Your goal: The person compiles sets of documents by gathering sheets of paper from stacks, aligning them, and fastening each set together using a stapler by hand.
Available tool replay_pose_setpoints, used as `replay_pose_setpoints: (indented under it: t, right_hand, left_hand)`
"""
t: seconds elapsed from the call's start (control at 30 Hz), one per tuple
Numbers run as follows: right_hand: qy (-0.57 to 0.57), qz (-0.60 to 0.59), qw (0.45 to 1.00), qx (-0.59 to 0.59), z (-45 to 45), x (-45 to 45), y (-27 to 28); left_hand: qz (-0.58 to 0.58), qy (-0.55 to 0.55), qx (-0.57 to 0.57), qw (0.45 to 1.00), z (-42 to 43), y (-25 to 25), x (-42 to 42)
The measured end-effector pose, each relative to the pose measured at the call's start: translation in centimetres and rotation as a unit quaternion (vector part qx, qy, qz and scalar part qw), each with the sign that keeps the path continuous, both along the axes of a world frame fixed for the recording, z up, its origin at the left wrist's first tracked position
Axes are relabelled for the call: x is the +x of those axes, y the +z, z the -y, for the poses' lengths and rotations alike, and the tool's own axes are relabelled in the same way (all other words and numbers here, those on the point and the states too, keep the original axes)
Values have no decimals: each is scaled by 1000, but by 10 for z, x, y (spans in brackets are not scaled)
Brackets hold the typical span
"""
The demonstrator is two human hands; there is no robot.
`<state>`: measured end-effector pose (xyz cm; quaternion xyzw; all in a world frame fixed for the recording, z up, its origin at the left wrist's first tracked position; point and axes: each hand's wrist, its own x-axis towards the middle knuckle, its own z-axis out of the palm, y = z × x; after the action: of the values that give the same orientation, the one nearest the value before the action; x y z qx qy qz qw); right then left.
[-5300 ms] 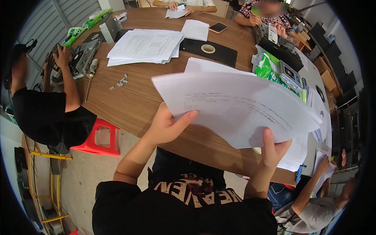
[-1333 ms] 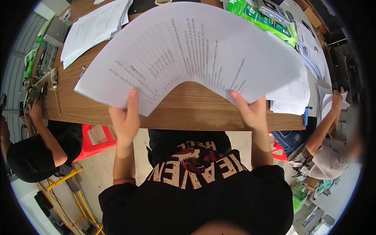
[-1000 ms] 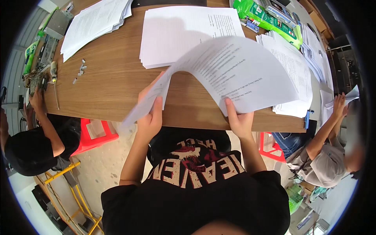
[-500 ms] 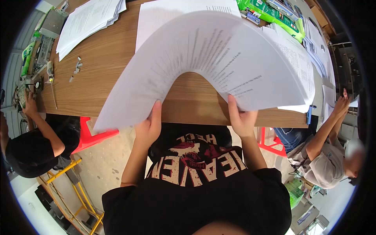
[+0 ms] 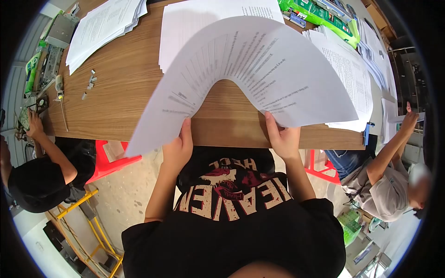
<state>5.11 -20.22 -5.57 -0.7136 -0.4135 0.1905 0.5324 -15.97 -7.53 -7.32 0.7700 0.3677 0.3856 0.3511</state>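
Observation:
A printed paper sheet (image 5: 296,78) arches upward above the table, curved between my two hands. My left hand (image 5: 178,146) grips its left part, thumb on the near side and the fingers hidden behind. At the right part, my right hand (image 5: 283,139) pinches the paper the same way. Whether it is one sheet or a few together I cannot tell. Behind it lies a white paper stack (image 5: 185,23), partly covered by the arch. A second printed stack (image 5: 350,76) rests on the right, close beyond the held paper.
On the wooden table (image 5: 120,92) are a fanned paper pile (image 5: 104,28), a screwdriver (image 5: 60,92), small metallic pieces (image 5: 91,81) and a green package (image 5: 324,21). A person in a black cap (image 5: 37,180) works at left; another in a grey shirt (image 5: 380,190) sits at right.
The held paper's arch has narrowed, its left corner swinging inward to the right. My right hand has shifted slightly left. The print looks sharper now.

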Motion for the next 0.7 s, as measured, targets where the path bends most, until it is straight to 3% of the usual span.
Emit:
replay_pose_setpoints:
  t: [0.17,0.23,0.27,0.33,0.37,0.4,0.47,0.5,0.6,0.67,0.7]
  right_hand:
    - [-10,5,999,43,4,4,5]
    - [18,-131,991,-12,12,7,16]
    - [18,-131,991,-12,13,7,21]
    - [144,-216,966,-14,11,12,30]
    - [204,-285,929,-116,11,18,37]
    - [322,-311,892,-67,9,27,28]
    - [345,-368,860,81,2,36,18]
    - [323,-314,888,96,-10,44,32]
    - [221,-110,958,149,-36,68,61]
    - [266,-92,945,164,-55,62,89]
    - [298,-76,936,173,-62,56,103]
  left_hand:
    - [28,6,-72,997,-13,17,-21]
    - [17,4,-134,991,-26,43,-42]
    - [-6,4,-157,988,-36,64,-54]
    - [-34,-79,-254,963,-69,104,-92]
    - [-81,-97,-221,967,-83,120,-104]
    - [-129,-114,-188,967,-98,132,-113]
    - [-196,-156,-124,960,-133,153,-130]
    - [-215,-185,-163,945,-147,170,-130]
    - [-383,-277,-81,877,-176,216,-103]
    - [-493,-391,-59,775,-190,238,-63]
    - [-504,-404,-51,762,-186,241,-43]
